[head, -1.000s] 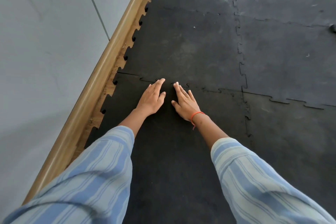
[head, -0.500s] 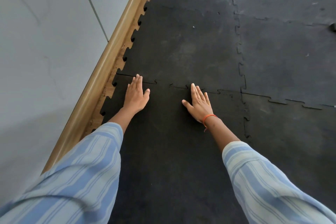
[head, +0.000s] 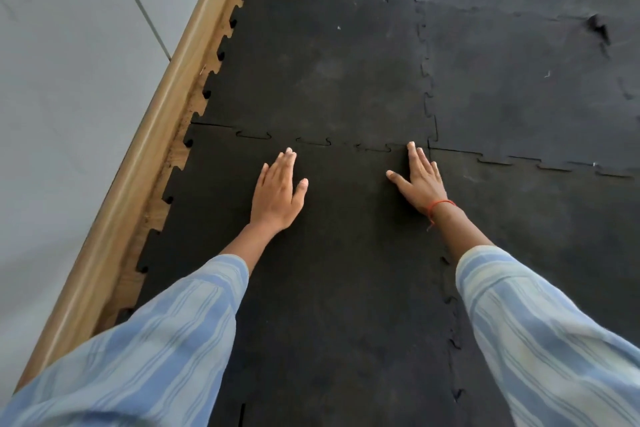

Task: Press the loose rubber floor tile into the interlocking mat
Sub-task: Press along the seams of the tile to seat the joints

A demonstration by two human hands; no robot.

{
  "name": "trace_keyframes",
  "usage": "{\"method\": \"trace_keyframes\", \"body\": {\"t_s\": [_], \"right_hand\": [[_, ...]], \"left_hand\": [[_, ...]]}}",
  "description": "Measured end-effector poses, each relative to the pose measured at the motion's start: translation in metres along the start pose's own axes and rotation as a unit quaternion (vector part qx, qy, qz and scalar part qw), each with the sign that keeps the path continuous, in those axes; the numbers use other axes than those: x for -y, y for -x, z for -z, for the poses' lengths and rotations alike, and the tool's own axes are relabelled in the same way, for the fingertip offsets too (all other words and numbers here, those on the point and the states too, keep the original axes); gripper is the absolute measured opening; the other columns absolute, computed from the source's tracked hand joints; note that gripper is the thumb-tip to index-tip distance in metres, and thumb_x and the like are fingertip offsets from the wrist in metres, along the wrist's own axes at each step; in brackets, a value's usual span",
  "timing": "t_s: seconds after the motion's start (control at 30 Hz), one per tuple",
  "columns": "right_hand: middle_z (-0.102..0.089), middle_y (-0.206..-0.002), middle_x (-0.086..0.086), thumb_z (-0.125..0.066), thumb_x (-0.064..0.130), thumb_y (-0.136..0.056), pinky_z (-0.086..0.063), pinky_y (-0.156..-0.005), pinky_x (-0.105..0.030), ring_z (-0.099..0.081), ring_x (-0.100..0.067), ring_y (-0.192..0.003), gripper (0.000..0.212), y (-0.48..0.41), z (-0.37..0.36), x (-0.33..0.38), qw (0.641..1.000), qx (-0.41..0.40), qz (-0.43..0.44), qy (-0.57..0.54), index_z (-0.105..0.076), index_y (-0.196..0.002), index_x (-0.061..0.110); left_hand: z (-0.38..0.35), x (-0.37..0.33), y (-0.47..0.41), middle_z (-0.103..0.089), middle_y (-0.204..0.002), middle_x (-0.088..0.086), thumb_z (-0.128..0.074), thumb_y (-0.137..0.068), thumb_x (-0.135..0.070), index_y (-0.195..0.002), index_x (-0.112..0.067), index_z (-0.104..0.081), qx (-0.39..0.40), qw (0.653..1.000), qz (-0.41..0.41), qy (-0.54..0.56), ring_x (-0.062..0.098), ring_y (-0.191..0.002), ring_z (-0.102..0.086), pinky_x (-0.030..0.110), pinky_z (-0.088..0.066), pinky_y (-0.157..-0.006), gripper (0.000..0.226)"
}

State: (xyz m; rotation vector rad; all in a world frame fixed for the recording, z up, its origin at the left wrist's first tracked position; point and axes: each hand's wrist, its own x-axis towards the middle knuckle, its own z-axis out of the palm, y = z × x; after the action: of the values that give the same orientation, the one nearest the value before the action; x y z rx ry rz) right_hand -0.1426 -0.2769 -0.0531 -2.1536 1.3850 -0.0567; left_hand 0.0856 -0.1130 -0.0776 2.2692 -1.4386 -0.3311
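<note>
The loose black rubber tile (head: 339, 253) lies under both my hands, its toothed far edge meeting the interlocking mat (head: 329, 62) along a jigsaw seam (head: 311, 141). My left hand (head: 277, 196) lies flat, palm down, on the tile just short of the seam, fingers together. My right hand (head: 420, 180) is flat too, its fingertips at the tile's far right corner where several tiles meet. An orange thread circles my right wrist. Neither hand holds anything.
A wooden skirting board (head: 149, 135) runs diagonally along the left, below a grey wall (head: 69, 62). The tiles' toothed left edges stop short of it, showing wood floor. More black tiles (head: 536, 87) extend right; a torn spot (head: 597, 28) marks one.
My hands have spread apart along the seam: the right one slid to the tile's right corner, the left stays left of centre. The view has shifted closer.
</note>
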Motion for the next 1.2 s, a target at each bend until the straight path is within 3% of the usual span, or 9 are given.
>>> {"method": "trace_keyframes", "body": {"t_s": [0.13,0.2,0.27,0.47,0.63,0.83,0.97,1.1,1.2], "right_hand": [[-0.029,-0.156,0.003,-0.045,0.037,-0.096,-0.015,-0.119,-0.038,-0.023,-0.021,-0.145,0.064,0.053,-0.021,0.002,0.979,-0.122,-0.020,-0.162,-0.015,-0.150,0.021],[-0.046,-0.146,0.008,-0.042,0.042,-0.094,-0.033,-0.106,-0.036,-0.039,-0.023,-0.137,0.060,0.087,-0.035,0.004,0.965,-0.194,-0.026,-0.175,-0.020,-0.147,0.024],[-0.053,-0.140,0.007,-0.040,0.042,-0.094,-0.038,-0.098,-0.033,-0.049,-0.022,-0.130,0.059,0.095,-0.036,0.005,0.958,-0.225,-0.026,-0.174,-0.023,-0.146,0.023],[-0.046,-0.146,0.005,-0.044,0.033,-0.097,-0.033,-0.110,-0.041,-0.036,-0.027,-0.139,0.053,0.098,-0.037,0.002,0.967,-0.188,-0.026,-0.170,-0.026,-0.146,0.020],[-0.052,-0.140,0.007,-0.035,0.049,-0.091,-0.032,-0.098,-0.019,-0.048,-0.016,-0.128,0.053,0.155,-0.060,0.001,0.954,-0.241,-0.014,-0.179,-0.036,-0.137,0.023],[-0.052,-0.140,0.002,-0.045,0.030,-0.096,-0.032,-0.099,-0.023,-0.049,-0.020,-0.128,0.043,0.159,-0.052,0.004,0.959,-0.221,-0.033,-0.177,-0.040,-0.136,0.015],[-0.048,-0.143,0.000,-0.039,0.041,-0.094,-0.028,-0.102,-0.014,-0.046,-0.020,-0.131,0.049,0.199,-0.064,-0.003,0.957,-0.229,-0.044,-0.175,-0.043,-0.136,0.017],[-0.048,-0.145,-0.001,-0.037,0.041,-0.093,-0.035,-0.111,-0.043,-0.043,-0.027,-0.135,0.052,0.229,-0.074,-0.005,0.962,-0.216,-0.072,-0.150,-0.039,-0.139,0.018],[-0.043,-0.148,-0.004,-0.041,0.033,-0.096,-0.028,-0.115,-0.041,-0.037,-0.029,-0.138,0.049,0.225,-0.069,-0.002,0.971,-0.184,-0.074,-0.130,-0.036,-0.142,0.016]], "left_hand": [[-0.002,-0.021,0.024,-0.025,-0.157,0.010,-0.036,-0.100,-0.033,-0.150,-0.010,-0.015,-0.012,0.999,0.002,0.039,0.020,-0.147,-0.013,0.035,-0.003,-0.119,0.059],[-0.008,-0.035,0.042,-0.026,-0.157,0.011,-0.035,-0.100,-0.032,-0.150,-0.009,-0.014,-0.019,0.998,0.004,0.062,0.020,-0.147,-0.014,0.034,-0.003,-0.120,0.059],[-0.013,-0.047,0.055,-0.025,-0.157,0.010,-0.033,-0.100,-0.032,-0.150,-0.009,-0.013,-0.017,0.997,0.003,0.074,0.019,-0.147,-0.014,0.034,-0.003,-0.120,0.059],[-0.013,-0.054,0.065,-0.021,-0.158,0.008,-0.033,-0.100,-0.031,-0.151,-0.011,-0.011,0.001,0.995,0.001,0.100,0.016,-0.147,-0.014,0.027,0.000,-0.119,0.059],[-0.018,-0.056,0.095,-0.027,-0.156,0.008,-0.033,-0.100,-0.033,-0.150,-0.010,-0.016,0.003,0.997,-0.028,0.070,0.016,-0.146,-0.019,0.027,-0.001,-0.118,0.057],[-0.018,-0.063,0.102,-0.027,-0.156,0.009,-0.036,-0.099,-0.029,-0.150,-0.007,-0.016,0.020,0.997,-0.025,0.067,0.018,-0.146,-0.018,0.030,-0.003,-0.119,0.058],[-0.018,-0.068,0.120,-0.027,-0.156,0.009,-0.036,-0.099,-0.030,-0.150,-0.007,-0.016,0.033,0.997,-0.044,0.060,0.020,-0.146,-0.020,0.031,-0.003,-0.118,0.059],[-0.021,-0.072,0.130,-0.030,-0.155,0.009,-0.035,-0.098,-0.032,-0.149,-0.007,-0.019,0.035,0.998,-0.053,0.031,0.020,-0.145,-0.023,0.035,-0.007,-0.119,0.059],[-0.019,-0.074,0.130,-0.030,-0.155,0.009,-0.036,-0.099,-0.032,-0.149,-0.007,-0.019,0.043,0.998,-0.051,0.016,0.020,-0.145,-0.023,0.039,-0.010,-0.120,0.059]]}}
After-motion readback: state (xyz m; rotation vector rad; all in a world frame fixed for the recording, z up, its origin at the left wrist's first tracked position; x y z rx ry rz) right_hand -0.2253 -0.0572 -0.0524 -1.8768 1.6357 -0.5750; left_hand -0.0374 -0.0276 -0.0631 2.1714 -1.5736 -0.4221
